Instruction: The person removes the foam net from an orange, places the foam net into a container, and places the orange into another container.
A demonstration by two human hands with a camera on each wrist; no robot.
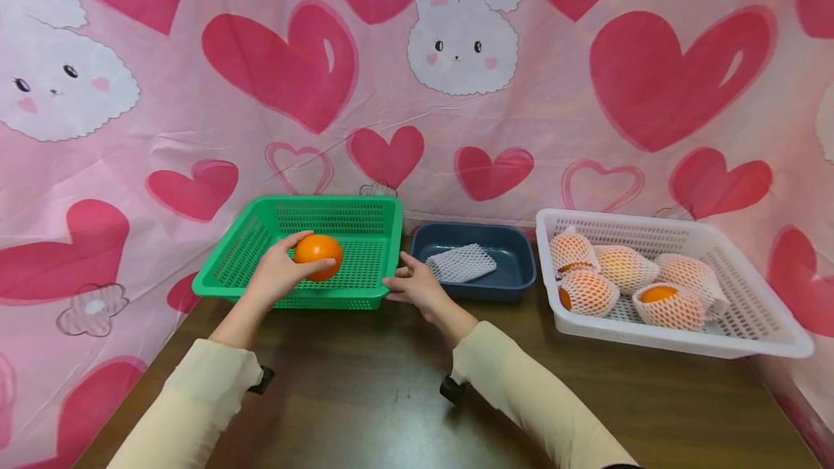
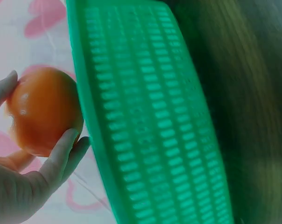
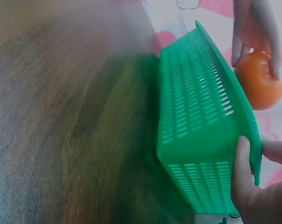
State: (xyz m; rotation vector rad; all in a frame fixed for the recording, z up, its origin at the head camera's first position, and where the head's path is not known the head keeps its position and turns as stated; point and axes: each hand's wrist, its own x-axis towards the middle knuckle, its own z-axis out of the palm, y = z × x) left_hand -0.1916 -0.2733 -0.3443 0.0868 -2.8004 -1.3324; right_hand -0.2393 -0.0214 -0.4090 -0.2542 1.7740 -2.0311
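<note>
An orange [image 1: 318, 258] without any net is gripped in my left hand [image 1: 279, 270], over the green basket [image 1: 296, 302]. In the left wrist view the fingers and thumb curl round the orange [image 2: 45, 112], level with the basket's rim. My right hand [image 1: 420, 284] pinches the green basket's rim at its near right corner. The right wrist view shows the thumb and a finger of that hand [image 3: 262, 196] on either side of the rim [image 3: 241, 93].
Right of the green basket is a dark blue tray [image 1: 515, 288] with a white foam net [image 1: 461, 263] in it. A white basket [image 1: 625, 335] farther right holds several net-wrapped fruits [image 1: 627, 268]. Behind hangs a pink cloth [image 1: 384, 107]; all stands on a brown table [image 1: 365, 382].
</note>
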